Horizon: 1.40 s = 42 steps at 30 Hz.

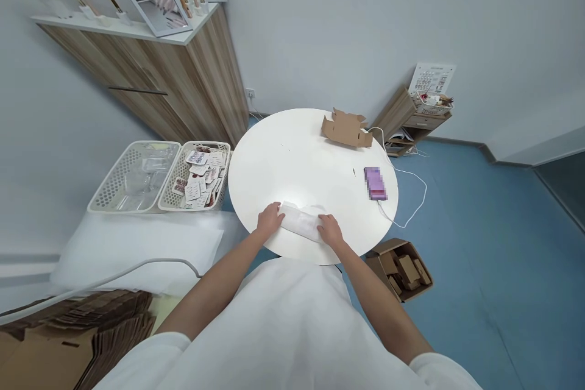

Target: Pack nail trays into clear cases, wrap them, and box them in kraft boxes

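Note:
A white, flat, oblong wrapped packet (300,222) lies near the front edge of the round white table (278,152). What is inside the wrapping cannot be made out. My left hand (270,219) is closed on its left end, fingers curled over the edge. At the opposite end, my right hand (329,230) grips it the same way. Toward the back right of the table sits an unfolded brown cardboard box (347,129). Closer on the right lies a purple phone-like object (375,183), blurred out, with a white cable (414,219) attached.
Left of the table stand a white basket of small printed packets (201,177) and a basket of clear plastic pieces (141,177). An open carton (400,268) with small boxes is on the floor at right. Flattened cardboard (68,341) is stacked lower left. A wooden cabinet (183,85) stands behind.

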### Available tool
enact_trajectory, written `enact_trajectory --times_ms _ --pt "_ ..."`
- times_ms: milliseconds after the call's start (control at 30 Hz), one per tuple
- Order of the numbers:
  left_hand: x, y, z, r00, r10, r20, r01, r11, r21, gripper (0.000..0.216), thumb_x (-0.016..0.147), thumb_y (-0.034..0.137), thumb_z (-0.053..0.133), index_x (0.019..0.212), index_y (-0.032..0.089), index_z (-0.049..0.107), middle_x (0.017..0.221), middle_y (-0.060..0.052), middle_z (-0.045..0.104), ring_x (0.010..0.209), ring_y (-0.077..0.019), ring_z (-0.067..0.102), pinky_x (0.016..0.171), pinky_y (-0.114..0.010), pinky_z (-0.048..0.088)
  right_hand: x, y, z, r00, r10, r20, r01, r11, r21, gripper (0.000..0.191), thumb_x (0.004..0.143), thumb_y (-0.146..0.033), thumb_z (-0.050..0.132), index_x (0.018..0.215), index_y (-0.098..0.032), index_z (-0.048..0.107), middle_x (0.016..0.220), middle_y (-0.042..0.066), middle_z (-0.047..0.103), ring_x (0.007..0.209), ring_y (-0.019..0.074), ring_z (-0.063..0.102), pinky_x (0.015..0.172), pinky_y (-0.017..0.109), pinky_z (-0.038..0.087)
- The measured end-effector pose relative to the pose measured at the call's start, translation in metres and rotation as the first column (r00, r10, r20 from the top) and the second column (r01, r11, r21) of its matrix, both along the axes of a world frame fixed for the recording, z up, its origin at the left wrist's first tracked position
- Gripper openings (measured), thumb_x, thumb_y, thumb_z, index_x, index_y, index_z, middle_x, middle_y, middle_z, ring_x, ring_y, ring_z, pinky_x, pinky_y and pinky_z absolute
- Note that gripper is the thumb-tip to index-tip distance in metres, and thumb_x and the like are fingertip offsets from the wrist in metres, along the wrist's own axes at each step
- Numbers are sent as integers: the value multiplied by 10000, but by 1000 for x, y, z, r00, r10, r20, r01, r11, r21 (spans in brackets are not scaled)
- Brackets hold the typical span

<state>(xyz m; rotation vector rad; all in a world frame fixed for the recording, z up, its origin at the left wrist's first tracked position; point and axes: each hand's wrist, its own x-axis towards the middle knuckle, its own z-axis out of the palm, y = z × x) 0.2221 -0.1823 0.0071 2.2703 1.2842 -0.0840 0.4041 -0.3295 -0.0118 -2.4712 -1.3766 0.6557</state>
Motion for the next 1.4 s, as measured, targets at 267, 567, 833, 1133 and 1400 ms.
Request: enact_trajectory --times_ms 267,567,833,1133,1400 --pt "4 -40 -12 822 -565 79 522 800 296 361 811 228 439 1171 253 438 1279 -65 431 1173 -235 365 946 -390 284 -43 -30 -11 670 -548 -500 661 747 66 701 666 -295 565 1290 -159 277 1289 158 357 1045 244 506 806 329 455" --pt "10 -49 -31 835 -535 129 490 830 268 358 789 174 462 1137 258 469 1226 -73 467 1089 -231 428 871 -382 334 -36 -4 16 254 -548 -797 766 617 -181 315 567 -275 627 851 -179 529 744 13 587 625 133 543 527 231 407" --pt "12 -66 -30 883 -433 184 392 893 221 394 770 234 497 1162 233 457 1237 -102 448 1102 -261 412 890 -413 314 -28 16 26 200 -460 -865 720 668 -188 110 626 -227 540 635 -202 433 524 -59 431 455 72 415 445 207 355" --pt "12 -74 -12 849 -446 284 392 891 228 469 782 388 499 1198 191 409 1186 -107 488 1083 -236 434 921 -408 256 -48 34 26 67 -395 -916 744 631 -218 278 616 -159 451 889 -210 452 644 -34 501 654 117 556 643 254 477" --pt "16 -62 -21 877 -414 242 379 908 182 171 821 214 421 801 199 591 885 -56 581 858 -193 511 771 -367 362 -25 17 20 446 -392 -805 635 772 -25 340 628 -166 470 961 -191 531 850 36 561 775 151 557 726 303 468"
